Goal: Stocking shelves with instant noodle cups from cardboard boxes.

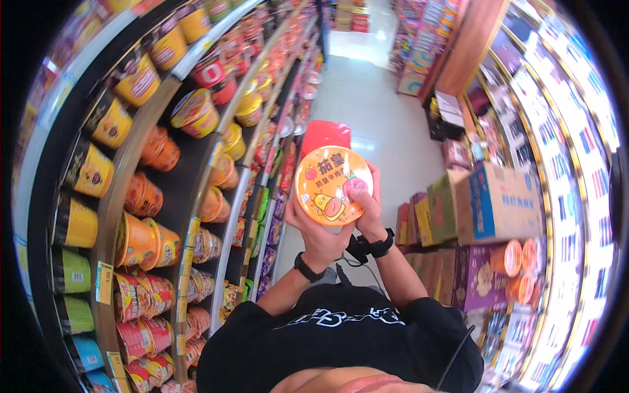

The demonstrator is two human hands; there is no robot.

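My left hand [317, 238] and my right hand [372, 209] together hold an orange instant noodle cup [329, 184] in front of my chest. Its round lid faces up and bears cartoon pictures and printed writing. The left fingers support the cup from the near-left side. On the right, my thumb rests on top of the lid while the fingers wrap the side. The cup's wall and base are hidden beneath the lid. Just beyond it shows a shiny red object [327, 133], partly covered by the cup; I cannot tell exactly what it is.
Left of me, shelves carry orange noodle cups [135, 240], yellow cups [108, 123] and red multipacks [142, 339]. Cardboard cartons [499, 204] are stacked on the right, with orange cups [506, 258] on a purple box [474, 277]. The tiled aisle floor [363, 98] runs ahead.
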